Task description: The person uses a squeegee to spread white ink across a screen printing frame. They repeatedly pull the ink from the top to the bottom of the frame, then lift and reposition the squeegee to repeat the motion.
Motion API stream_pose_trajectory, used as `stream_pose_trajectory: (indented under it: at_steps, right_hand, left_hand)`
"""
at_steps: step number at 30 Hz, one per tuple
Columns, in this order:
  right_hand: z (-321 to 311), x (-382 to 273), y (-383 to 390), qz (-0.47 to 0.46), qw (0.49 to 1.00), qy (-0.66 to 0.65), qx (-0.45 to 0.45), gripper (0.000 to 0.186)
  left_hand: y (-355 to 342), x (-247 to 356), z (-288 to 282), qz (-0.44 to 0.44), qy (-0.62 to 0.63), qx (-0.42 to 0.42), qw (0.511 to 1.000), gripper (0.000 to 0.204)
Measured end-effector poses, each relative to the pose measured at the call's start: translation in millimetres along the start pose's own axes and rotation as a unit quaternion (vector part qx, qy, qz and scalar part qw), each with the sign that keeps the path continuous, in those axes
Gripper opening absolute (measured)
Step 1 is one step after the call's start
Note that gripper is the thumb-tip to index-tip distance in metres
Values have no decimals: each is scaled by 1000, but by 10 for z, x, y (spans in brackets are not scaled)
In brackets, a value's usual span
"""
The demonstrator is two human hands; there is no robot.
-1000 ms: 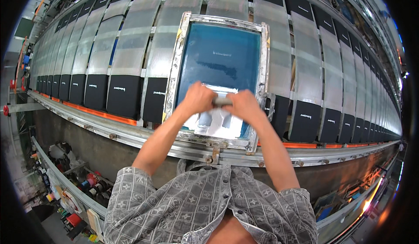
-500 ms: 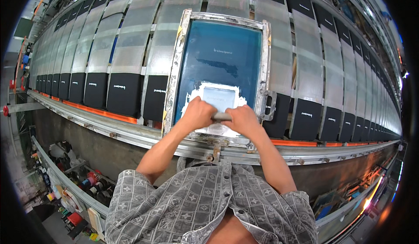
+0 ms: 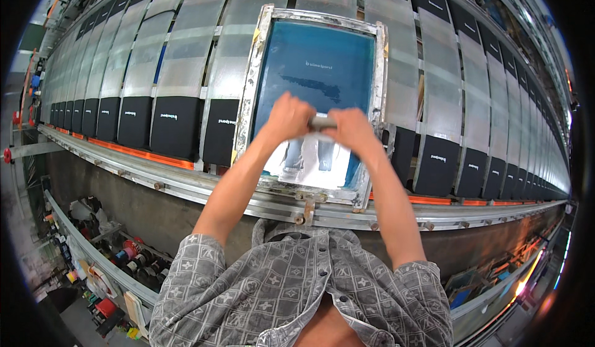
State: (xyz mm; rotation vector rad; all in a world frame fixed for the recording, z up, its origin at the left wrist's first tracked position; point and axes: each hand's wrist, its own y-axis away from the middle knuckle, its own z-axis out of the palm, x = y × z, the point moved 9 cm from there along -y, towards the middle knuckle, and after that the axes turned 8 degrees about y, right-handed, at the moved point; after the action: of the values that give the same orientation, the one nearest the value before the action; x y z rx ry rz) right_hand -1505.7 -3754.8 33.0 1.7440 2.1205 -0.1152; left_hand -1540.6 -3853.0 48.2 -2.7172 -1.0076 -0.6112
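Note:
A screen-printing frame with worn metal edges and blue mesh lies in front of me on the long table. Both my hands grip one squeegee, of which mainly the pale grey handle shows between them. My left hand is closed round its left part, my right hand round its right part. White ink is spread over the near part of the mesh, with streaks of blue showing through. The squeegee's blade is hidden under my hands.
Long pale printing boards stand in a row to both sides, each bearing black fabric pieces with a small white print. A metal rail runs along the table's near edge. Tubs and bottles crowd a lower shelf at left.
My hands and the squeegee have moved away from me, up the screen. White ink now lies smeared on the near part, where the squeegee was before.

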Motion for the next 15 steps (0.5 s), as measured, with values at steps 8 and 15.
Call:
stream_pose_trajectory:
  at_steps: [8, 15]
  right_hand:
    - [-122, 130, 818, 106, 972, -198, 72, 44]
    - [5, 1570, 1034, 395, 848, -192, 295, 28]
  left_hand:
    - [579, 266, 99, -33, 48, -73, 996, 23]
    - [-135, -166, -169, -47, 35, -31, 998, 23]
